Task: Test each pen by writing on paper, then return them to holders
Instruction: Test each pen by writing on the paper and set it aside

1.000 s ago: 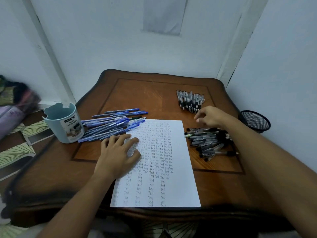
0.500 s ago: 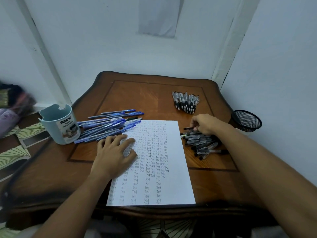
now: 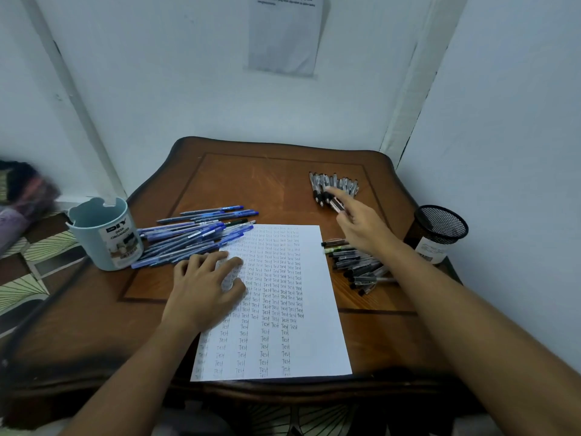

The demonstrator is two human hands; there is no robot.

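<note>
The paper [image 3: 283,309] lies nearest, flat on the wooden table [image 3: 94,325], with rows of the word "Test" written down it. The left hand [image 3: 204,287] rests flat on the paper's left edge, fingers spread and loose, holding nothing. Just past those fingers lies a heap of blue pens [image 3: 191,237], with their tips reaching the paper's top left corner. A light blue cup [image 3: 105,234] stands at the left end of that heap.

To the right of the paper lies a heap of black pens [image 3: 355,265], partly under the right arm. The right hand [image 3: 361,225] is lifted over the table beyond that heap. Its thumb and fingers pinch one black pen [image 3: 337,205], and the first finger points straight out. The pen pokes out by the fingertip, right beside a neat row of pens [image 3: 333,185] lying farther back. A black mesh cup [image 3: 438,229] stands at the table's right edge, well apart from the hand.
</note>
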